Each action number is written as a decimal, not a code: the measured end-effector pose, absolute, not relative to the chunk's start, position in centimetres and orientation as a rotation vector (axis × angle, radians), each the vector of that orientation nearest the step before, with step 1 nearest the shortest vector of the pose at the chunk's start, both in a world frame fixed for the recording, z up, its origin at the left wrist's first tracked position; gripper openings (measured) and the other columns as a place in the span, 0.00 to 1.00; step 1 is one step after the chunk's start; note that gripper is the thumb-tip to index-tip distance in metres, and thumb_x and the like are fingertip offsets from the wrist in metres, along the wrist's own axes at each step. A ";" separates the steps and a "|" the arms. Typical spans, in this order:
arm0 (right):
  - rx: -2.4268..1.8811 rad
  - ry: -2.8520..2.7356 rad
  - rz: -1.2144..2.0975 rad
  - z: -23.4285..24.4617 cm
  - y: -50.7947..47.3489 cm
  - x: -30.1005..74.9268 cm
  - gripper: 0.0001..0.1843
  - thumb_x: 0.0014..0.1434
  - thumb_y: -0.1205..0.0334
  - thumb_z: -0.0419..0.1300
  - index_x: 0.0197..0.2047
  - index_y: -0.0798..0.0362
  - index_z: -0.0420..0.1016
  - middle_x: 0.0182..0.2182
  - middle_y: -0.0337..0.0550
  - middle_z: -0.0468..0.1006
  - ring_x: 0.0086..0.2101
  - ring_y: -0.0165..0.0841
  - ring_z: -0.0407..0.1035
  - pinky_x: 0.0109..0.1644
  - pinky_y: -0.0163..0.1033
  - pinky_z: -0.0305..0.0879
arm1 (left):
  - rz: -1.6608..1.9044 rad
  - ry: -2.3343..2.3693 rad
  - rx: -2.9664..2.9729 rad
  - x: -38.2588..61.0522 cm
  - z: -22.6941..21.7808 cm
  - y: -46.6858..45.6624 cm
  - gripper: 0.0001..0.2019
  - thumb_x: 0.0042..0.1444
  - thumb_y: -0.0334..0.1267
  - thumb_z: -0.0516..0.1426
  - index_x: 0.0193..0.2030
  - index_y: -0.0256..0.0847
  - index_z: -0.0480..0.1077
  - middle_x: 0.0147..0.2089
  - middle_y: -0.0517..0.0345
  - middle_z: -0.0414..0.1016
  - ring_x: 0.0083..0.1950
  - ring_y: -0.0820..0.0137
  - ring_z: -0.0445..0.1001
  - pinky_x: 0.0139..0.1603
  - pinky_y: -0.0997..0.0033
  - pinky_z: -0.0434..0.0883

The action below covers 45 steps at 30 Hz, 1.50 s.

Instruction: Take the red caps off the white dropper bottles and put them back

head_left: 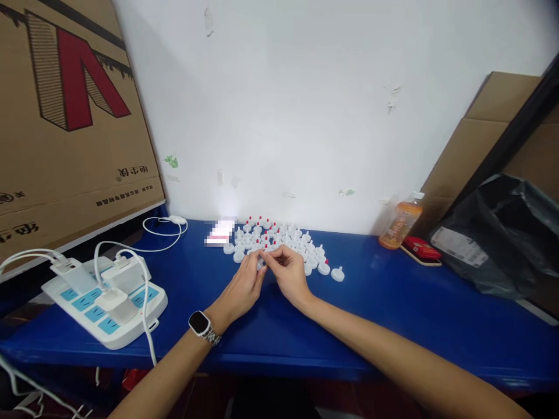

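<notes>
Several small white round caps (279,237), some with red tips, are spread on a blue table (393,302) near the white wall. My left hand (242,285), with a watch on its wrist, and my right hand (289,272) meet at the near edge of the pile. Both pinch together around one small white cap (261,263) held between their fingertips. A single cap (338,273) lies apart to the right of the pile.
A white power strip (102,299) with plugged chargers and white cables sits at the left. A large cardboard box (65,116) leans at the far left. An orange drink bottle (400,222), a red pack (421,248) and a black plastic bag (502,233) stand at the right.
</notes>
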State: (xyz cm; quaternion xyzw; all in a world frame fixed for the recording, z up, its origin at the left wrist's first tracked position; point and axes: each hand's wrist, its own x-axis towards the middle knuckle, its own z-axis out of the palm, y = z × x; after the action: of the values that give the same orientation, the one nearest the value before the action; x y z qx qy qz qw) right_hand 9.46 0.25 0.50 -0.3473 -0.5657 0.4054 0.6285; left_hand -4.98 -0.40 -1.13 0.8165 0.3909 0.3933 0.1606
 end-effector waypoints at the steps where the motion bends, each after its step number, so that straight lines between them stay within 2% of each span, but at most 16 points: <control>1: -0.791 -1.301 0.955 0.7 0.3 9.4 0.16 0.52 0.51 0.69 0.27 0.53 0.73 0.24 0.38 0.74 0.26 0.30 0.66 0.33 0.36 0.62 | 1.131 1.119 2.331 -5.1 -1.2 -0.3 0.19 0.70 0.42 0.44 0.65 0.41 0.52 0.62 0.41 0.63 0.66 0.59 0.63 0.67 0.47 0.62; 6: -0.814 -1.333 0.997 1.5 0.2 9.7 0.18 0.49 0.49 0.70 0.25 0.53 0.71 0.24 0.38 0.74 0.26 0.30 0.66 0.32 0.36 0.63 | 1.154 1.089 2.327 -5.2 -1.4 -0.3 0.19 0.70 0.42 0.44 0.65 0.40 0.51 0.64 0.40 0.61 0.68 0.59 0.61 0.68 0.46 0.61; 17: -0.766 -1.331 1.027 1.5 0.4 9.9 0.16 0.51 0.52 0.70 0.25 0.53 0.72 0.24 0.37 0.73 0.26 0.29 0.66 0.32 0.36 0.63 | 1.154 1.088 2.248 -4.8 -0.7 -0.8 0.21 0.71 0.43 0.44 0.67 0.40 0.51 0.66 0.39 0.60 0.68 0.61 0.62 0.69 0.51 0.61; 21: -0.765 -1.332 1.048 1.9 0.3 9.8 0.18 0.50 0.49 0.70 0.27 0.52 0.71 0.25 0.38 0.75 0.27 0.31 0.68 0.34 0.37 0.65 | 1.164 1.079 2.223 -4.9 -0.4 -0.9 0.21 0.71 0.43 0.44 0.66 0.39 0.51 0.66 0.39 0.61 0.68 0.61 0.63 0.68 0.51 0.62; 24: -0.785 -1.419 1.051 2.5 0.4 10.6 0.20 0.54 0.44 0.67 0.26 0.52 0.71 0.25 0.39 0.76 0.28 0.31 0.69 0.36 0.38 0.67 | 1.185 1.090 2.229 -5.0 -0.2 -0.8 0.21 0.71 0.43 0.44 0.66 0.40 0.52 0.65 0.40 0.63 0.67 0.60 0.64 0.67 0.51 0.63; 27: -0.836 -1.511 1.017 3.0 0.8 11.7 0.23 0.57 0.41 0.63 0.24 0.52 0.70 0.22 0.37 0.73 0.25 0.29 0.66 0.34 0.37 0.65 | 1.158 1.107 2.285 -5.0 -0.2 -0.7 0.21 0.70 0.43 0.45 0.66 0.40 0.52 0.64 0.40 0.64 0.66 0.59 0.65 0.66 0.50 0.64; 33: -0.795 -1.524 1.157 3.0 1.3 12.9 0.22 0.49 0.42 0.69 0.30 0.52 0.72 0.22 0.36 0.73 0.23 0.28 0.65 0.29 0.35 0.63 | 1.116 1.121 2.342 -5.0 -0.4 -0.7 0.20 0.70 0.42 0.45 0.65 0.41 0.53 0.63 0.41 0.64 0.65 0.58 0.66 0.65 0.50 0.66; 36: -0.798 -1.530 1.209 2.8 1.2 13.1 0.22 0.47 0.43 0.71 0.29 0.53 0.73 0.23 0.37 0.75 0.23 0.27 0.65 0.30 0.35 0.63 | 1.079 1.091 2.362 -5.1 -0.2 -1.0 0.19 0.70 0.42 0.45 0.65 0.41 0.54 0.62 0.42 0.65 0.65 0.59 0.66 0.65 0.51 0.66; 45: -0.768 -1.493 1.141 1.7 0.5 12.0 0.21 0.50 0.44 0.69 0.26 0.51 0.68 0.20 0.36 0.73 0.22 0.29 0.66 0.29 0.36 0.63 | 1.070 1.053 2.271 -5.1 -0.4 -1.1 0.21 0.70 0.43 0.45 0.66 0.41 0.53 0.66 0.40 0.63 0.67 0.58 0.65 0.66 0.50 0.65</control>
State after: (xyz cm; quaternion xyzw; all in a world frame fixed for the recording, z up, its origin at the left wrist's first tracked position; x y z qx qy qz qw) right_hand 11.96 0.53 1.72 -0.3212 -0.6247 0.4776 0.5276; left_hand -5.11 -1.15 -0.42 0.8159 0.3783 0.3844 0.2084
